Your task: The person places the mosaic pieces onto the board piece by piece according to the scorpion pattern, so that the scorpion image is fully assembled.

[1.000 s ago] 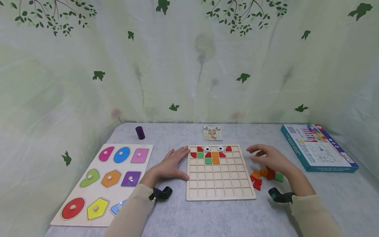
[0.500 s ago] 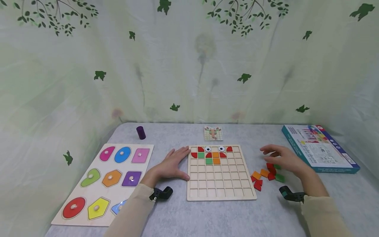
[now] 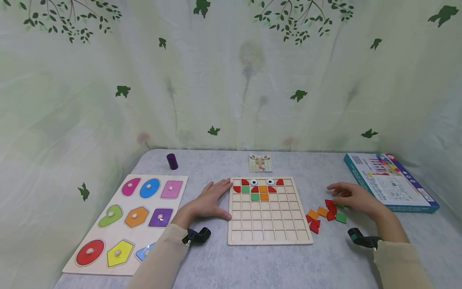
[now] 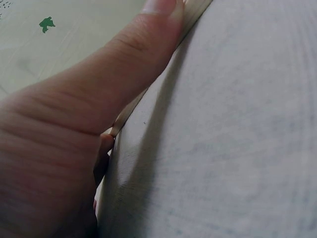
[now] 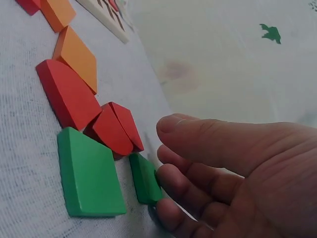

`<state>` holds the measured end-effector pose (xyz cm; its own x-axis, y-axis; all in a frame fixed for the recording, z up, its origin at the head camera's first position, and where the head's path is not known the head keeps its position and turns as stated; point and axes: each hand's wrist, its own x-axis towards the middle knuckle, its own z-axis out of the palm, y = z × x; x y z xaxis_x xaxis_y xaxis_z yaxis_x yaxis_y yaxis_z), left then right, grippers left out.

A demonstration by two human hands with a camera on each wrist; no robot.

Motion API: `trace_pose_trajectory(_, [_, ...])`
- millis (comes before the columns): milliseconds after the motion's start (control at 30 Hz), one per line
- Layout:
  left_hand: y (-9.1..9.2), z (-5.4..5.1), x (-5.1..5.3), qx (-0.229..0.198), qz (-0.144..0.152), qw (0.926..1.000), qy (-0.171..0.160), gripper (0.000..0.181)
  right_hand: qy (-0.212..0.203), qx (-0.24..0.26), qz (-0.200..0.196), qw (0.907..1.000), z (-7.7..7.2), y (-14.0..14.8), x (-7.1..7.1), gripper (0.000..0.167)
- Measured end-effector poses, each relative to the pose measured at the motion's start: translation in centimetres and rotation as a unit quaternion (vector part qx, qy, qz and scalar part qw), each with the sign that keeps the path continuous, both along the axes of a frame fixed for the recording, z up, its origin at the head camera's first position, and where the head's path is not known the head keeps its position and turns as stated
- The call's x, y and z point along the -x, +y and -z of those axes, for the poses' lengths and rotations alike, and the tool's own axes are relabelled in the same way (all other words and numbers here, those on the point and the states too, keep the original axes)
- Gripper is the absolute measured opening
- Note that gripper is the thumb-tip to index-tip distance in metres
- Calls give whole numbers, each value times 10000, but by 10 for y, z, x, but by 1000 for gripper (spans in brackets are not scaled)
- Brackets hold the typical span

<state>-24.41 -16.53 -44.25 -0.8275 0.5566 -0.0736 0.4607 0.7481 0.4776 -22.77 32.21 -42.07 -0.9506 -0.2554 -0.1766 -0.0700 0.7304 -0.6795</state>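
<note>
The wooden grid board (image 3: 267,220) lies on the table with red, green, orange and eye-patterned tiles in its upper rows. My left hand (image 3: 207,202) rests at the board's left edge, fingers extended; in the left wrist view the thumb (image 4: 124,64) lies along that edge. Right of the board is a loose group of tiles. My right hand (image 3: 361,200) is over its far right side. In the right wrist view its bent fingertips are at a small green tile (image 5: 143,178), thumb apart from it. A larger green tile (image 5: 94,173) and red tiles (image 5: 72,94) lie nearby.
A pattern card (image 3: 260,163) lies behind the board. To the left is a knobbed shape puzzle (image 3: 144,253), with a dark purple cylinder (image 3: 172,161) beyond it. A flat teal-edged box (image 3: 391,180) lies at the back right. Orange tiles (image 3: 322,212) lie beside the red ones.
My right hand has moved right, away from the board's edge, and down to the far green tile. More of the loose tiles now show. The left hand stays in place.
</note>
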Motion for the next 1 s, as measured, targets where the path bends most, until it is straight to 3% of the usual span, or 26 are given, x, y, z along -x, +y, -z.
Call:
trace_pose_trajectory(233, [-1,0,-1,-39,-14,10000,-32,112,-95,-29,66,9999,1,3,-1,48])
trace_pose_trajectory(500, [-1,4,3,46,-16,10000,-19,113,-191,-393,126,9990,1,6,-3,47])
trace_pose_trajectory(1000, [-1,3,2,-12,-3,10000,6,113,14,-501,101,9987,2,5,-4,35])
